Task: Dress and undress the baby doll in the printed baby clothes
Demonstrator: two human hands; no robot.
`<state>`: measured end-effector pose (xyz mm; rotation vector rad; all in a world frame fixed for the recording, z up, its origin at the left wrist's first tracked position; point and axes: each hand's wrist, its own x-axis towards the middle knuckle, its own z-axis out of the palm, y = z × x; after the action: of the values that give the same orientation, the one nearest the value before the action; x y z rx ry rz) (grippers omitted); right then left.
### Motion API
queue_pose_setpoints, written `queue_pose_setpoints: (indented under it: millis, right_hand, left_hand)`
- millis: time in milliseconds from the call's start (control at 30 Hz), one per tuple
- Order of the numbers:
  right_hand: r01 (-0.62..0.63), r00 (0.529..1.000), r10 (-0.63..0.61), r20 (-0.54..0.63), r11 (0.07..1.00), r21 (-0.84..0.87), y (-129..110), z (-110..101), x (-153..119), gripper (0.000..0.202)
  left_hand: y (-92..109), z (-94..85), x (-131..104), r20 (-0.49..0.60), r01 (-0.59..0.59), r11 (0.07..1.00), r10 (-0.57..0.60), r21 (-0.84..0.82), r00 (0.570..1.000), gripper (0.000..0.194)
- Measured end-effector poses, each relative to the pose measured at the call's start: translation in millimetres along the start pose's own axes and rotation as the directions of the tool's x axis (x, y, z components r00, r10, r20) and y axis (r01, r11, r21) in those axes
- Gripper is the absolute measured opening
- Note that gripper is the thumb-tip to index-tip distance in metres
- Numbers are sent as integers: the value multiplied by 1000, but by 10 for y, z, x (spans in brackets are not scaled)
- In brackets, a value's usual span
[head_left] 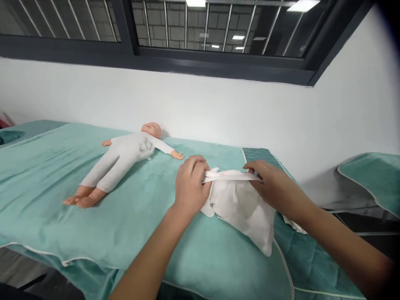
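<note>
A white cloth garment point(242, 204) with a band-like edge hangs between my two hands, over the right part of the green bed cover. My left hand point(191, 183) is closed on the left end of the band, its fingers curled round the fabric. At the band's other end, my right hand point(270, 183) pinches the cloth between thumb and fingers. The edge is stretched nearly straight, and the rest droops down to a corner. To the left a baby doll point(125, 156) in a white, patchy body suit lies on its back, arms spread.
The green bed cover point(146, 233) has a pale piped edge at the front. A darker quilted cover point(312, 254) lies at the right, with a scrap of white cloth point(293, 225) on it. Behind stand a white wall point(218, 112) and a dark-framed window point(218, 62).
</note>
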<state>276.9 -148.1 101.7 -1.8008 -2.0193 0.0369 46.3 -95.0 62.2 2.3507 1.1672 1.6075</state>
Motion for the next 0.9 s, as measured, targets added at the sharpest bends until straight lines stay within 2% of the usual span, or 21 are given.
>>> queue_pose_setpoints:
  millis: [100,200,267,367,467,533,600,700,800,900]
  right_hand:
    - [37,997,-42,-69,997,-65,-85,-202,25,29]
    - [32,996,-33,-78,999,-12,-113,-359,26,33]
    - [-4,995,11,-101,997,74,-84,-421,19,36]
    - [-66,989,94,-118,973,223,6,-462,2,40]
    - [-120,982,157,-104,946,302,115,-459,-21,37]
    - [-167,975,204,-92,936,310,190,-434,-44,33]
    - [-202,968,237,-77,927,317,262,-397,-72,31]
    - [-215,965,255,-61,902,375,344,-366,-113,27]
    - [-232,960,279,-33,854,465,383,-418,-101,23]
    - [-323,944,317,96,819,474,408,-484,30,25]
  left_hand:
    - [80,-213,257,119,116,990,-106,-83,987,9]
    - [143,-421,421,231,238,970,-221,-47,947,12]
    - [158,-549,480,259,238,971,-231,3,938,12]
    - [119,-717,503,354,156,983,-180,95,918,8]
    - [9,-862,462,506,104,982,-169,156,846,17]
    - [-82,-942,407,567,151,975,-218,164,794,28]
    - [-159,-1008,347,585,240,958,-285,156,759,34]
    - [-206,-1103,300,584,340,935,-334,105,739,38]
    - [-208,-1217,367,582,347,934,-327,81,745,39]
    - [-293,-1282,541,590,286,939,-343,192,731,41]
